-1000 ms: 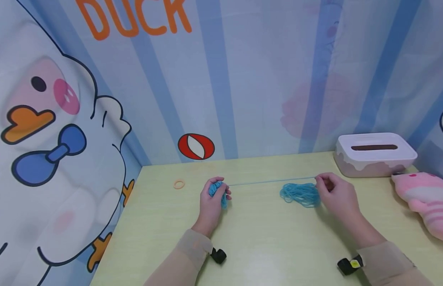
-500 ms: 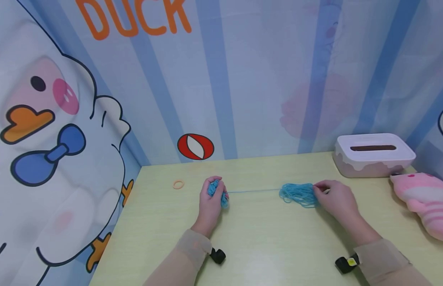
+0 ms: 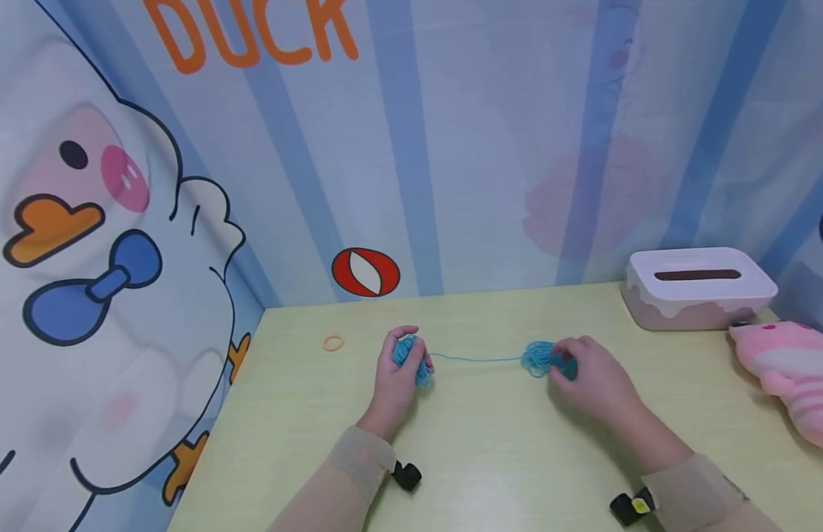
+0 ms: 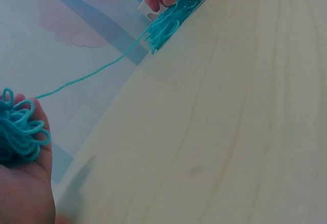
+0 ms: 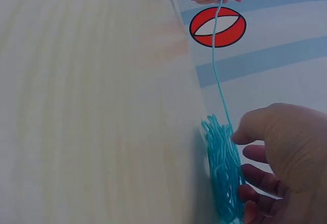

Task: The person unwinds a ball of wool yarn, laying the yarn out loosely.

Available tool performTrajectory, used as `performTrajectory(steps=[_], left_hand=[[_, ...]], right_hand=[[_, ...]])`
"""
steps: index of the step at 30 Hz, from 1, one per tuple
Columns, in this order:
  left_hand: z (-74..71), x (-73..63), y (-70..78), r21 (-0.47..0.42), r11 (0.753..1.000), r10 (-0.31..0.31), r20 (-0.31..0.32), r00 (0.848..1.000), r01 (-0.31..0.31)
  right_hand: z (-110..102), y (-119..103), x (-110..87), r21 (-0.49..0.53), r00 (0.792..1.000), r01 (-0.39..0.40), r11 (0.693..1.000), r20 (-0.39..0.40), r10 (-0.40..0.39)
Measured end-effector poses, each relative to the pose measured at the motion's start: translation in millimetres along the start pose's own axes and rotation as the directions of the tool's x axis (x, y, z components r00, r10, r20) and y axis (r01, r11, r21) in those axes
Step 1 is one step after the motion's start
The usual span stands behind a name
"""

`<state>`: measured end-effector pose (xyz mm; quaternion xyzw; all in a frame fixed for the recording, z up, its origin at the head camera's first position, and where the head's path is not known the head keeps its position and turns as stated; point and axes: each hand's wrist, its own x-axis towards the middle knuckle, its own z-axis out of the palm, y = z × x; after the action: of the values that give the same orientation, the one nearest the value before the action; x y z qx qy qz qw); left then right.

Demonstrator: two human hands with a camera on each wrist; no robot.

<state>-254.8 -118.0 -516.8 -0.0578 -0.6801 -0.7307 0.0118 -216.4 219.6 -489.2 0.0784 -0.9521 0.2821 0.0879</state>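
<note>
A looped bundle of turquoise yarn sits in my left hand, its fingers and thumb curled round it. A single strand runs from there to a second yarn bundle on the table. My right hand is over the right part of that second bundle. In the right wrist view its loosely bent fingers lie along the bundle's side, with the thumb by the strand. The right-hand end of this bundle is partly hidden under the hand in the head view.
An orange-pink ring lies on the pale wooden table, left of my left hand. A white and pink tissue box stands at the back right, a pink plush toy in front of it. A printed curtain hangs behind.
My right hand has let the strand sink from its raised line and moved left over the bundle on the table. The strand now sags slightly. My left hand keeps its hold, nearly still.
</note>
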Motion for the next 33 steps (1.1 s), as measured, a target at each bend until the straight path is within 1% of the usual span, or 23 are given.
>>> performTrajectory(steps=[2, 5, 10, 15, 18, 20, 21, 22, 23, 25, 26, 27, 28, 29, 33], left_hand=[[0.7, 0.1, 0.0, -0.003, 1.000, 0.001, 0.004, 1.000, -0.001], [2.0, 0.5, -0.1, -0.006, 1.000, 0.006, 0.007, 1.000, -0.006], [4.0, 0.1, -1.1, -0.017, 1.000, 0.013, 0.005, 1.000, -0.013], [5.1, -0.8, -1.5, -0.016, 1.000, 0.010, 0.006, 1.000, -0.010], [5.0, -0.7, -1.3, -0.022, 1.000, 0.009, 0.010, 1.000, -0.009], [4.8, -0.6, -0.8, -0.026, 1.000, 0.006, 0.014, 1.000, -0.006], [4.7, -0.5, -0.7, -0.027, 1.000, 0.003, 0.015, 1.000, -0.002], [4.5, -0.6, -0.4, -0.028, 1.000, 0.000, 0.018, 1.000, 0.000], [4.3, -0.6, 0.0, -0.029, 1.000, -0.002, 0.021, 1.000, 0.003], [3.5, -0.6, 0.1, -0.026, 1.000, -0.009, 0.029, 1.000, 0.010], [3.2, -0.6, 0.3, -0.026, 1.000, -0.009, 0.032, 0.999, 0.010], [2.8, -0.6, 0.2, -0.026, 1.000, -0.007, 0.036, 0.999, 0.008], [2.6, -0.5, 0.0, -0.028, 1.000, -0.004, 0.041, 0.999, 0.006], [2.4, -0.4, -0.1, -0.033, 0.999, -0.002, 0.049, 0.999, 0.004], [3.4, -0.5, 0.2, -0.049, 0.999, 0.013, 0.078, 0.997, -0.009]], right_hand=[[4.2, 2.2, -0.2, -0.020, 0.999, 0.028, 0.999, 0.028, -0.027], [8.5, 5.5, 2.0, -0.041, 0.998, 0.064, 0.997, 0.027, -0.063], [14.2, 9.5, 11.2, -0.054, 0.999, 0.039, 0.998, 0.015, -0.038], [20.8, 13.5, 24.1, -0.053, 0.999, 0.029, 0.998, -0.035, -0.030], [22.8, 10.5, 27.4, -0.054, 0.997, 0.019, 0.998, -0.070, -0.023], [25.2, 3.8, 27.4, -0.057, 0.991, 0.041, 0.998, -0.127, -0.048], [27.5, -1.2, 27.0, -0.053, 0.983, 0.068, 0.996, -0.166, -0.076], [30.5, -7.3, 26.7, -0.045, 0.971, 0.111, 0.993, -0.207, -0.118], [34.3, -14.7, 26.4, -0.036, 0.955, 0.162, 0.986, -0.245, -0.166], [44.8, -31.2, 26.6, -0.022, 0.914, 0.283, 0.959, -0.297, -0.277], [50.7, -40.4, 27.0, -0.012, 0.897, 0.335, 0.942, -0.302, -0.323], [56.7, -49.7, 27.3, 0.004, 0.890, 0.371, 0.929, -0.288, -0.355], [62.5, -59.0, 27.8, 0.017, 0.888, 0.395, 0.919, -0.266, -0.376], [67.9, -67.9, 28.1, 0.031, 0.893, 0.401, 0.915, -0.234, -0.384], [84.5, -94.1, 30.7, 0.083, 0.925, 0.372, 0.924, -0.108, -0.363]])
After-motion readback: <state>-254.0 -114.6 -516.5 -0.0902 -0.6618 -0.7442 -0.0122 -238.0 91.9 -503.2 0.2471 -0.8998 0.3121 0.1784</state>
